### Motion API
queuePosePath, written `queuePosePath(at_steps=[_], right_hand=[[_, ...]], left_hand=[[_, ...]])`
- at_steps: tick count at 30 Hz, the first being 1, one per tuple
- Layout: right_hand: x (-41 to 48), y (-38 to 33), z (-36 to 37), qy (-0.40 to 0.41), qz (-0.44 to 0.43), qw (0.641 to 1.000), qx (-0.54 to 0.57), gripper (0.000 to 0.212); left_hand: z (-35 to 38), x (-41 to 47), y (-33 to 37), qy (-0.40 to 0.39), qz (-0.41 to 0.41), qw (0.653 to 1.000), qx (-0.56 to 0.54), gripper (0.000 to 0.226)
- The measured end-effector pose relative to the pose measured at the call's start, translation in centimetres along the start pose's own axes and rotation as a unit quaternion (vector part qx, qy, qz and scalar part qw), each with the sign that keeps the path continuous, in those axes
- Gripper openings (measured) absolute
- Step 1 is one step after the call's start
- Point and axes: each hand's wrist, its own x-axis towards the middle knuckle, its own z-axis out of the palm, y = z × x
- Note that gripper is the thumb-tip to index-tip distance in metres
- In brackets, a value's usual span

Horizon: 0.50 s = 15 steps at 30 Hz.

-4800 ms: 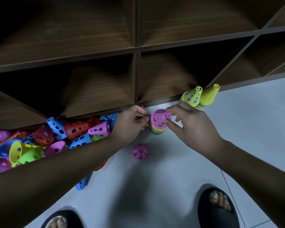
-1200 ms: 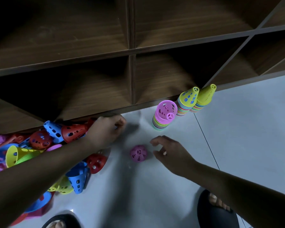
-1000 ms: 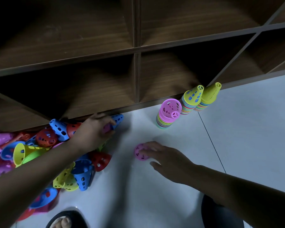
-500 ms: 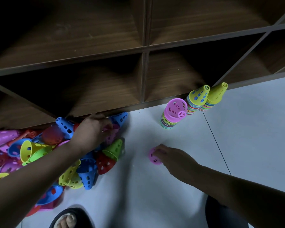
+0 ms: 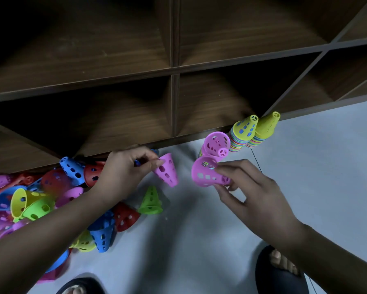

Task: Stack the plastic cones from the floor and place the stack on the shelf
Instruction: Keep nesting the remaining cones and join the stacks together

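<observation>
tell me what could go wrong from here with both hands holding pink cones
1. The left hand pinches its pink perforated plastic cone only near the narrow tip, so it could slip.
2. The right hand and its pink cone sit right by the pink-topped stack of cones, whose top cone looks tilted; a bump might topple it into the two yellow-topped stacks.

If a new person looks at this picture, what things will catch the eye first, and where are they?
First, the two pink cones in the middle: the left hand holds one pink cone, the right hand another pink cone. Next, the bright heap of loose cones at the left on the floor, and three stacks standing before the wooden shelf.
</observation>
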Motion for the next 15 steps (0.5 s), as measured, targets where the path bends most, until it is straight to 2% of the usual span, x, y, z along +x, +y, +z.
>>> queuePosePath(at_steps=[6, 15], right_hand=[[1.3, 0.9, -1.9, 0.067, -0.007, 0.996, -0.051, 0.026], [3.0, 5.0, 0.5, 0.012, 0.032, 0.998, -0.056, 0.029]], left_hand=[[0.6, 0.7, 2.2, 0.016, -0.071, 0.99, -0.118, 0.006], [1.6, 2.5, 4.3, 0.044, -0.148, 0.946, -0.285, 0.014]])
